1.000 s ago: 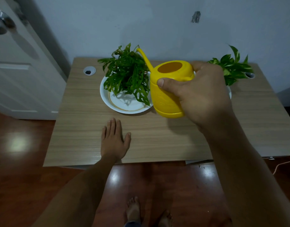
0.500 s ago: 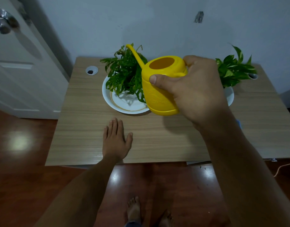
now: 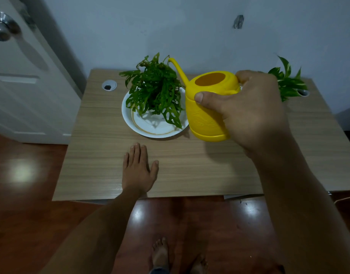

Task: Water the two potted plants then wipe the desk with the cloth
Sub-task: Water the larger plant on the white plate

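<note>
The right hand is closed around the handle side of a yellow watering can, with the thumb laid across the can's upper front and the fingers wrapped over the back, where the handle itself is hidden by the hand. The right forearm is extended from the lower right corner of the view up to the can. The can is held roughly upright above the wooden desk, its shadow being cast on the desk surface under and in front of it. Its round top opening is turned up, and its thin curved spout is pointed up and to the left, with the tip seen against the upper leaves of the left potted plant.

The left hand is laid flat, palm down, on the desk near its front edge, the fingers being stretched out together and nothing being held. It is set well apart from the can and in front of the white dish in which the left plant is stood. The can's body is seen just beside the dish's right rim.

The second potted plant is placed at the far right of the desk, behind the right hand, and only its leaves are shown. No cloth can be made out on the desk.
</note>
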The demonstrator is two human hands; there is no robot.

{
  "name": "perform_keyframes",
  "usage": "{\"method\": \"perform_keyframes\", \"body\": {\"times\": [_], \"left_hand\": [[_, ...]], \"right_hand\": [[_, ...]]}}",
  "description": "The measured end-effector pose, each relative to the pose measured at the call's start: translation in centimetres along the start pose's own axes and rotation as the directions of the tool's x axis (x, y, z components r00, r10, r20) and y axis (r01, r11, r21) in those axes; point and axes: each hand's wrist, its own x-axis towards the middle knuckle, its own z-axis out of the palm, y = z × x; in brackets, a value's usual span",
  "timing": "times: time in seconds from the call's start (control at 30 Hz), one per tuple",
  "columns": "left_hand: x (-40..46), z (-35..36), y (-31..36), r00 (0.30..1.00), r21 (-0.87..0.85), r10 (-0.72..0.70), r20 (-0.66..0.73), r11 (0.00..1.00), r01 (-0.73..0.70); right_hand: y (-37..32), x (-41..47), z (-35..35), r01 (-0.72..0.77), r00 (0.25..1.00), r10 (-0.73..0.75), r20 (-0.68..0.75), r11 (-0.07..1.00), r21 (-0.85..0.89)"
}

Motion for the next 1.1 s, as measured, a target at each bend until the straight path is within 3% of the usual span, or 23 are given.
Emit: {"method": "perform_keyframes", "body": {"times": [0.53,0.83,1.1], "left_hand": [[0.0,0.1,-0.1,1.000,0.001,-0.001,-0.004,1.000,0.001],[0.1,0.1,-0.1,1.000,-0.010,-0.009,0.007,1.000,0.009],[0.0,0.1,-0.1,1.000,0.008,-0.002,-0.011,1.000,0.002]], "right_hand": [[0.0,-1.9,0.2,0.014,0.989,-0.024,0.148,0.998,0.065],[-0.1,-2.1,0.3,0.021,0.988,-0.031,0.152,0.998,0.067],[0.3,-1.5,-0.4,0.015,0.999,-0.015,0.051,1.000,0.005]]}}
